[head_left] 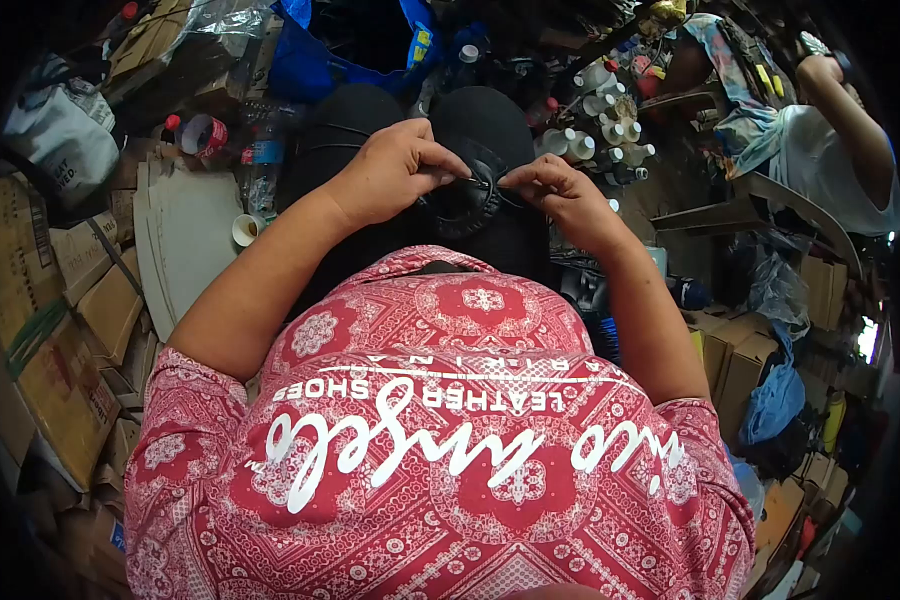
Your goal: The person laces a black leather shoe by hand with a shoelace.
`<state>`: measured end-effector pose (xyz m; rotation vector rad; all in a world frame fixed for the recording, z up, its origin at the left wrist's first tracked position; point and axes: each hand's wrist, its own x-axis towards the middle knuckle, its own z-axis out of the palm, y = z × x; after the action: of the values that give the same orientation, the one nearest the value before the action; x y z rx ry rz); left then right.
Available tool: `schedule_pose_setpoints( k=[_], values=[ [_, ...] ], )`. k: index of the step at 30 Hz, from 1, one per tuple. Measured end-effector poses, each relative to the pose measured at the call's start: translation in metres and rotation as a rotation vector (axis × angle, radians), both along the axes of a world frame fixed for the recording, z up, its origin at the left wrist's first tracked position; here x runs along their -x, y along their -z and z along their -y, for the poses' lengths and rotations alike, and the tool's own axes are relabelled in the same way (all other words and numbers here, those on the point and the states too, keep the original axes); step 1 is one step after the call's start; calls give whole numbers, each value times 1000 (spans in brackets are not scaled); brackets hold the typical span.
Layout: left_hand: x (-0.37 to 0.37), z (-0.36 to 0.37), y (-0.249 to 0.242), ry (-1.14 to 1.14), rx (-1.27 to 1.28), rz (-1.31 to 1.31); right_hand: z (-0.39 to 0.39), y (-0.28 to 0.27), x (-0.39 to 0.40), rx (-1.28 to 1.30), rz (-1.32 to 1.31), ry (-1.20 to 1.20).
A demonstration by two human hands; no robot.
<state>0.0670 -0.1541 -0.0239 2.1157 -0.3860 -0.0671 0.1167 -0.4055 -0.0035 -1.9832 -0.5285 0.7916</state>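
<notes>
Across my lap lies a dark piece that looks like a black leather shoe upper (462, 207), with a rounded, open shape. My left hand (395, 172) is closed in a pinch over its upper left edge. A thin dark thread (335, 127) loops over my left knee toward that hand. Facing it, my right hand (568, 197) also pinches, its fingertips just right of the left ones. Between the fingertips shows a small, thin, light glint, too small to name. What the right fingers hold is hidden.
Several white-capped bottles (600, 120) stand beyond my right knee. A blue bag (345, 50) is ahead. Cardboard pieces (50, 320) and pale curved sheets (185, 235) lie on the left. At the right, another person in a white shirt (830, 160) sits near a curved board (805, 205).
</notes>
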Motion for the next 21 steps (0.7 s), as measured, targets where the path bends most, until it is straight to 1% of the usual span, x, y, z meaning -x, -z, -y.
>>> schedule_pose_setpoints(
  k=[3, 5, 6, 8, 9, 11, 13, 15, 19, 21],
  values=[
    [-1, 3, -1, 22, 13, -21, 1, 0, 0, -13, -5, 3],
    [-2, 5, -4, 55, -33, 63, 2, -2, 0, -61, -80, 7],
    [-3, 6, -4, 55, -32, 63, 3, -2, 0, -61, -81, 8],
    [-9, 6, -2, 98, 20, -46, 3, 0, -1, -42, -105, 15],
    [-13, 6, 1, 97, 19, -46, 4, 2, -4, -43, -105, 14],
    [-23, 6, 10, 191, 74, -56, 7, 9, -9, -83, -150, -20],
    [-28, 6, 7, 207, 43, -87, 8, 13, -12, -92, -140, -40],
    [-30, 6, 9, 222, 122, -249, 8, 13, -11, -101, -126, -59],
    [-11, 6, 13, 155, 149, -157, 12, 12, -3, -75, -49, -43],
    [-2, 4, 10, 56, -32, 70, 13, 13, 1, -80, -39, -31]
  ],
)
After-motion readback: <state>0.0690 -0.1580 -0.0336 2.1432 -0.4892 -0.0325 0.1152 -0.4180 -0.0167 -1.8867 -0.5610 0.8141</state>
